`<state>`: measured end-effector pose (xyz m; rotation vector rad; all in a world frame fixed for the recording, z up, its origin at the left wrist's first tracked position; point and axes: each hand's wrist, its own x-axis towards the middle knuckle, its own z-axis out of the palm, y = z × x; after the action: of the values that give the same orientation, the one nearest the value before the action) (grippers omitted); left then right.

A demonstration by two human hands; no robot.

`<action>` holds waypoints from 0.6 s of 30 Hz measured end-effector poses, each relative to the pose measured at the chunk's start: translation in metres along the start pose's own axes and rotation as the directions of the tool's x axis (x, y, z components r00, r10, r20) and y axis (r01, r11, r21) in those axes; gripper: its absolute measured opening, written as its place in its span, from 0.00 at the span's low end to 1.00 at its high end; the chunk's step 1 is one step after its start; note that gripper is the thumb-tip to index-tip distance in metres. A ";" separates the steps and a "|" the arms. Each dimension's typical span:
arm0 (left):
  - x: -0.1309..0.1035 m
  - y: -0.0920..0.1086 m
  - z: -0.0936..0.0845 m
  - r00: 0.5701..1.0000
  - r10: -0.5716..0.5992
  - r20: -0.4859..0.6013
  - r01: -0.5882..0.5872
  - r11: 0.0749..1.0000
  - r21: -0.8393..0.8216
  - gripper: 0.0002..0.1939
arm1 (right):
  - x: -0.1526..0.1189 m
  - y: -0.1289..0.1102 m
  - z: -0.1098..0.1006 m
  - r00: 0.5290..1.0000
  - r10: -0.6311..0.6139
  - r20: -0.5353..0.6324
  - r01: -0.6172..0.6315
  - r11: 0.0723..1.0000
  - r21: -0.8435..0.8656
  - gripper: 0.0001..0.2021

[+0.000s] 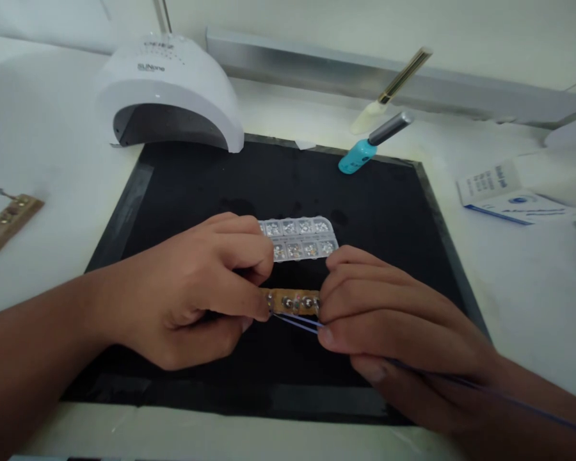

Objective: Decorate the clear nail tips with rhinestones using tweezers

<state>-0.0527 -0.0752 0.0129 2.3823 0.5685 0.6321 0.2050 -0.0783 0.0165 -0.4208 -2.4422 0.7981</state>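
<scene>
My left hand (201, 282) is closed, with its index finger and thumb at the left end of a narrow wooden strip (296, 303) set with round metal studs. My right hand (388, 314) is closed around slim purple tweezers (297, 322), whose long handle runs back under the palm to the right edge. The two prongs point left and reach close to my left fingertips. Anything small at their tips is too fine to make out. The right fingers cover the strip's right end. Just behind the strip lies a clear compartment case (297, 238) of tiny shiny gems, partly hidden by my left hand.
A black mat (288, 186) covers the middle of the white table. On its far side stand a white nail lamp (173, 83) and a turquoise bottle (358, 157), with a cream bottle (368, 117) behind. Another studded strip (9, 224) lies left; a white box (513, 192) sits right.
</scene>
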 end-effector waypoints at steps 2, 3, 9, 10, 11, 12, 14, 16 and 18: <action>0.000 -0.001 0.001 1.000 0.017 -0.009 -0.017 1.000 -0.015 0.11 | 0.000 -0.001 0.001 1.000 0.012 -0.006 -0.012 1.000 -0.004 0.08; -0.001 -0.001 0.001 1.000 0.024 -0.015 -0.025 0.999 -0.024 0.11 | 0.000 -0.001 0.001 1.000 0.018 -0.006 -0.018 1.000 -0.007 0.08; -0.002 -0.001 0.003 0.999 0.029 -0.029 -0.030 0.998 -0.058 0.12 | 0.000 -0.003 0.002 0.999 0.038 -0.005 -0.038 0.999 -0.008 0.09; -0.002 -0.001 0.003 0.999 0.028 -0.031 -0.030 0.998 -0.062 0.12 | 0.000 -0.003 0.002 0.999 0.037 -0.005 -0.037 0.999 -0.002 0.09; -0.002 -0.001 0.003 0.999 0.028 -0.031 -0.030 0.997 -0.065 0.12 | 0.000 -0.003 0.002 0.999 0.035 -0.003 -0.035 0.999 0.000 0.10; -0.002 0.000 0.003 0.999 0.029 -0.030 -0.031 0.997 -0.066 0.12 | -0.001 -0.003 0.002 0.999 0.032 -0.002 -0.032 0.999 0.002 0.10; -0.001 0.000 0.003 0.999 0.031 -0.021 -0.032 0.998 -0.060 0.12 | -0.001 -0.003 0.003 0.999 0.038 -0.011 -0.038 0.999 0.002 0.10; -0.001 0.000 0.003 0.999 0.029 -0.014 -0.030 0.998 -0.049 0.12 | -0.002 -0.004 0.003 0.999 0.043 -0.016 -0.043 0.999 0.004 0.10; -0.001 0.000 0.003 1.000 0.028 -0.012 -0.028 0.999 -0.038 0.13 | -0.003 -0.005 0.003 0.999 0.044 -0.015 -0.044 0.999 0.016 0.10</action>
<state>-0.0514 -0.0768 0.0099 2.3561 0.5241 0.6631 0.2048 -0.0844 0.0163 -0.4744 -2.4185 0.8293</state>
